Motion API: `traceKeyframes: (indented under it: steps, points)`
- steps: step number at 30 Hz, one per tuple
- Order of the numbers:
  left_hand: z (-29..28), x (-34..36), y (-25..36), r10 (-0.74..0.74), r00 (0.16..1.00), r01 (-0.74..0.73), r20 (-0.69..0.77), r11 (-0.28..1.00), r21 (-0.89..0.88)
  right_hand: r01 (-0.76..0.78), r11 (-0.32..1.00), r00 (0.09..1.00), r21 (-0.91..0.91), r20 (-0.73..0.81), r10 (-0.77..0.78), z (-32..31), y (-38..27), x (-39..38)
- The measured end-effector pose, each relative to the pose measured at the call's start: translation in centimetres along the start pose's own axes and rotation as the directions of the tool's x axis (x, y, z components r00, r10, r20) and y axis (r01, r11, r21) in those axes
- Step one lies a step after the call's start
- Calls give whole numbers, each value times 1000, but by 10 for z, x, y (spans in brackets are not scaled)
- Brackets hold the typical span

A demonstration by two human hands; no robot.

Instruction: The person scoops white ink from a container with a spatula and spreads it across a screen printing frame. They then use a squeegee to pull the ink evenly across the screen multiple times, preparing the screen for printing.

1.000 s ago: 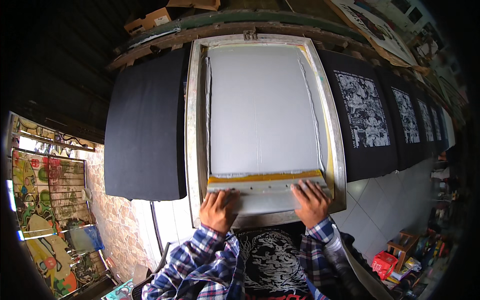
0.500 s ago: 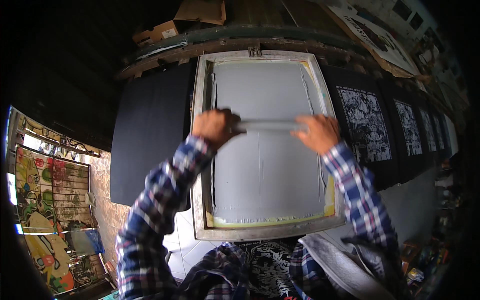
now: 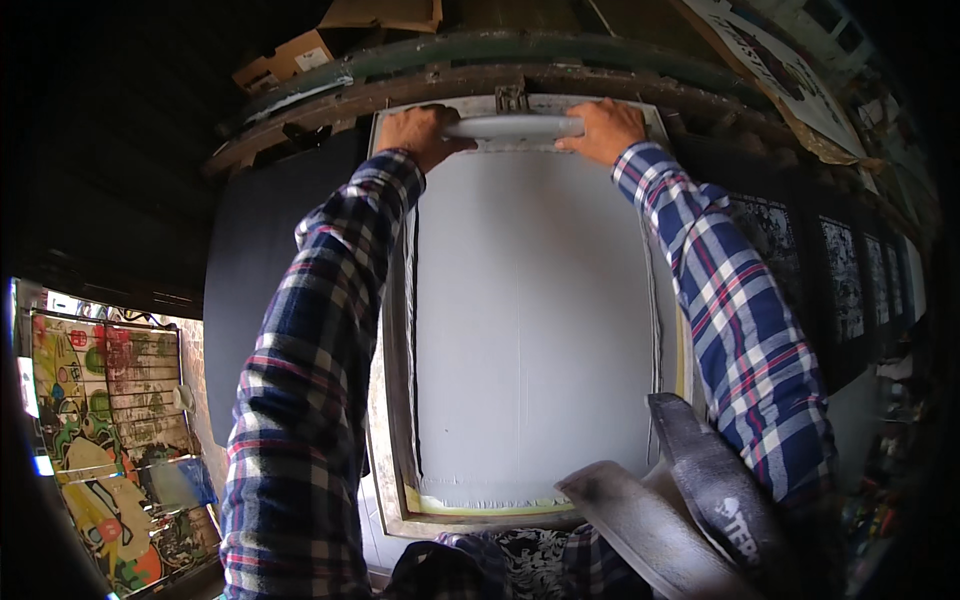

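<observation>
A long printing surface (image 3: 250,260) curves across the frame, draped in black fabric, from the left centre round to the right edge. On it, filling the middle of the frame, lies a large rectangular screen frame (image 3: 392,400), its pale grey mesh (image 3: 535,320) running lengthwise from the bottom centre up to the top centre. To the right, a row of black shirts with white printed designs (image 3: 840,290) recedes toward the right edge. At lower left hangs a bright, multicoloured painted panel (image 3: 95,440).

Two arms in blue, red and white plaid sleeves reach up from the bottom of the frame along both sides of the mesh. At the top centre, a pale squeegee (image 3: 515,127) lies crosswise at the far end of the screen, its long axis running left to right, at a right angle to the screen's length. The left hand (image 3: 420,130) grips its left end, fingers curled closed around the handle. The right hand (image 3: 600,130) grips its right end the same way. Both hands sit level with each other, equally far along. The whole stretch of mesh lies below them in the frame, between the squeegee and the person's body.
</observation>
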State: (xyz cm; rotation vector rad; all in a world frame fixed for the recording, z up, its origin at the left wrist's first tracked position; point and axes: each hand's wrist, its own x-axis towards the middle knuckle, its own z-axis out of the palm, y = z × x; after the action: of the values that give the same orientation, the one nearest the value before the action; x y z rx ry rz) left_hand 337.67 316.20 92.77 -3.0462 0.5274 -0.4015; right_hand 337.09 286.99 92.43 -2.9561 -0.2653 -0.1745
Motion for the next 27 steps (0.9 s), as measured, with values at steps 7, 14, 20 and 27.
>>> traceKeyframes:
  steps: [7, 14, 20, 27]
  points:
    - [-8, 0, 16, -84, 993, 75, 83, 992, 98, -70, 986, 993, -151, -104, 55, 1, -9, -6]
    - [-6, -29, 23, -57, 985, 47, 163, 997, 68, -63, 990, 997, -129, 33, 68, 4, -15, -39]
    - [13, -49, 22, -33, 983, 26, 180, 999, 40, -45, 993, 989, -106, 133, 59, 14, -19, -51]
    - [30, -73, 20, 4, 998, -1, 62, 998, -59, -6, 998, 986, -66, 164, 17, 34, -14, -58]
